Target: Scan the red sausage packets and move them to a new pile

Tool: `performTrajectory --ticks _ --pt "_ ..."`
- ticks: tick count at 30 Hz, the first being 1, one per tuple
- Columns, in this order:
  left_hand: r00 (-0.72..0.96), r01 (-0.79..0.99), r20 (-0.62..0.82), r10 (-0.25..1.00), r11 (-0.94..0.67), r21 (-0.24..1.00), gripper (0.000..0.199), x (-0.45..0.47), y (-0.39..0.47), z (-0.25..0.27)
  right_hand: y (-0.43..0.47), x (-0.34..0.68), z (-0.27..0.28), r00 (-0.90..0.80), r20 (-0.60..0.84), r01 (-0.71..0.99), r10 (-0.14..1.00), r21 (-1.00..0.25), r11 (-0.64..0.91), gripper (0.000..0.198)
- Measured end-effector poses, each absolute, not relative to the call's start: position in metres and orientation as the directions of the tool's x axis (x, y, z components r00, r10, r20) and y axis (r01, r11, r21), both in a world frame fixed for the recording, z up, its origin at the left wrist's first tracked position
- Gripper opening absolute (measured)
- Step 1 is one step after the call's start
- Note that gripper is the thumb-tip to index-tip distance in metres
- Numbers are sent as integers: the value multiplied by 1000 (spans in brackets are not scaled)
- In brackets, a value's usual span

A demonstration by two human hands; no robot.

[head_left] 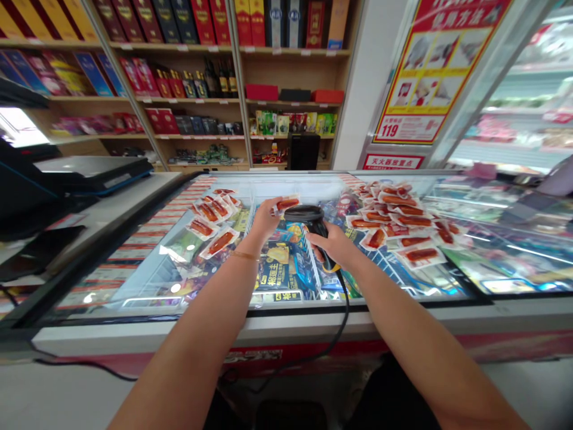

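Observation:
My left hand is closed on a clear vacuum pack of reddish-brown sausage, held above the glass lid. My right hand wraps round the handle of a black and yellow barcode scanner. The scanner's head points away from me, close beside the sausage pack. Its black cable hangs down over the front edge. Several similar packs lie on the glass to the left. A bigger pile of packs lies to the right.
Under the glass lid of the chest freezer lie colourful frozen food bags. A weighing scale stands on the counter at left. Behind are shelves of boxes and bottles, and a red and yellow poster.

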State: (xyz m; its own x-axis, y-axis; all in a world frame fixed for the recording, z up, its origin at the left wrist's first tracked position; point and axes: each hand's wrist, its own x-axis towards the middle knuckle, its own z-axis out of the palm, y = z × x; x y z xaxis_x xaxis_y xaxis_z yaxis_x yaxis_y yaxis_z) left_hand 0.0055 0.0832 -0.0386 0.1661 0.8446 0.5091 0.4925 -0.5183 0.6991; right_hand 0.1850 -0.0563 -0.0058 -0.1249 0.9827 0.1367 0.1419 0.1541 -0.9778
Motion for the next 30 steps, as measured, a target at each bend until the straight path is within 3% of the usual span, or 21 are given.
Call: performTrajectory --ticks 16,21,30 --pt "93 376 610 787 -595 710 53 -5 111 -57 -63 188 -2 -147 178 241 973 -948 210 24" --pt "88 306 575 813 -572 761 56 -4 111 -59 -63 189 -2 -146 186 244 972 -945 218 22" --pt "132 343 480 867 -494 799 56 6 89 -49 -59 190 0 -73 153 206 985 -965 165 21"
